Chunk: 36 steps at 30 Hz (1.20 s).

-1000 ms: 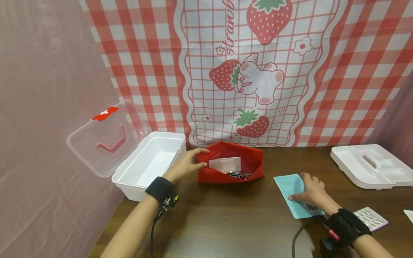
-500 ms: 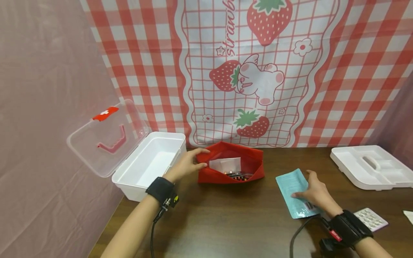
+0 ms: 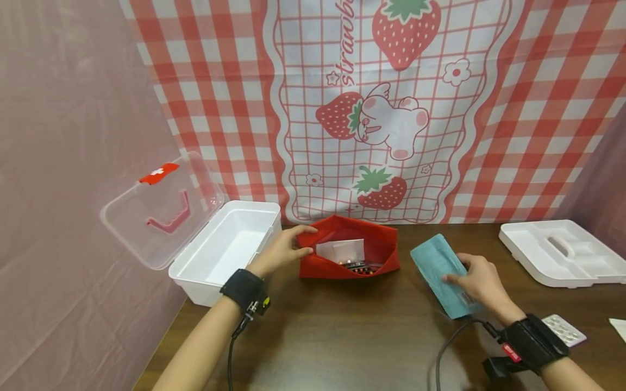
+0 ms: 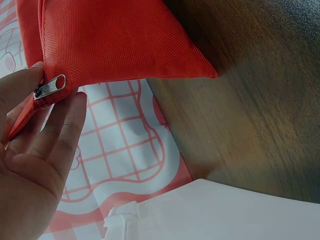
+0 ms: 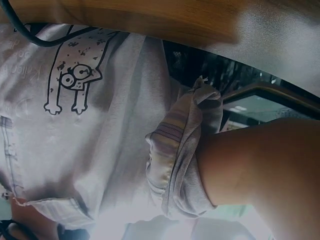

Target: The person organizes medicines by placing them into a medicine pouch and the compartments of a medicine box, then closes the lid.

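Note:
A red zipper pouch (image 3: pixel 318 267) stands with its mouth spread, showing white packets (image 3: pixel 348 251) and small dark items with orange dots inside. My left hand (image 3: pixel 280 251) holds its left end, thumb on one side and fingers on the other, beside the metal zipper pull (image 4: pixel 50 88) in the left wrist view. To the right, my right hand (image 3: pixel 481 281) pinches a light-blue flat packet (image 3: pixel 437 266) by its right side, thumb on top and fingers hidden behind. The packet is tilted, its far end raised off the table. The right wrist view shows clothing and an arm, not the hand.
At the left a white box (image 3: pixel 200 277) stands with its clear lid (image 3: pixel 142 228) swung back. A white compartment tray (image 3: pixel 533 266) lies at the far right. A blister pack (image 3: pixel 564 330) rests by the right wrist, where a cable (image 3: pixel 445 347) trails over the brown table (image 3: pixel 342 336).
My right hand has taken hold of the light-blue packet and lifted it, tilting its far end up and slightly left. My left hand and the pouch have stayed put.

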Tool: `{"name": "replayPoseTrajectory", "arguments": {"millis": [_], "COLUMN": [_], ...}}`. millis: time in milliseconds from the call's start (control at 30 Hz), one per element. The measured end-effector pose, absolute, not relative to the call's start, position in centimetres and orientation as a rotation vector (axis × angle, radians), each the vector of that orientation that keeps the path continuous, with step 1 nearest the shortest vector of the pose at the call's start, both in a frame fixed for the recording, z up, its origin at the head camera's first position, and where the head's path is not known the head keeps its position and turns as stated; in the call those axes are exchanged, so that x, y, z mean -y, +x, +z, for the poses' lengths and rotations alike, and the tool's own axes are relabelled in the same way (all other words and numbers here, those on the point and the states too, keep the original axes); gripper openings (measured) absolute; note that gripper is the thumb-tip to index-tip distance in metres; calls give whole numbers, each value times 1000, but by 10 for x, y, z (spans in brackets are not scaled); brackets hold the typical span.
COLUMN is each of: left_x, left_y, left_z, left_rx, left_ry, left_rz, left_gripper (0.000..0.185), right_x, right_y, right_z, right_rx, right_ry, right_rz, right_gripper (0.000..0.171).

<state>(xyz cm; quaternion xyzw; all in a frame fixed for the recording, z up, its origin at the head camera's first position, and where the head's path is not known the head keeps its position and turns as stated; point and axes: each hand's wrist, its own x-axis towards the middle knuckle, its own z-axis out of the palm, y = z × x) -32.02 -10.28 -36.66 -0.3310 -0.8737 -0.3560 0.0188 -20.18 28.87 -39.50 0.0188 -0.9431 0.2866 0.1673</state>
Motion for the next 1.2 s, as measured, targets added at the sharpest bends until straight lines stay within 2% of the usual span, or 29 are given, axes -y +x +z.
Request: {"name": "replayPoseTrajectory", "arguments": {"millis": [500,800,1200], "left_x": [104,104,104], "left_y": [-320,-321,-319], "left_z": [-368,-368,-367], "left_rx": [2703,2692,2705], "left_ry": [-1030,-1037,-1039], "left_rz": [-1097,-1094,-1139], "left_gripper": [43,43,44], "right_x": [-265,-224,-181], "right_y": [-190,-190,-212], "right_z": [-353,-329,-319], "right_rx": [2526,2380,2354], "right_ry": [299,560,697], "right_rz": [792,771,912], "right_gripper": [16,20,19]}}
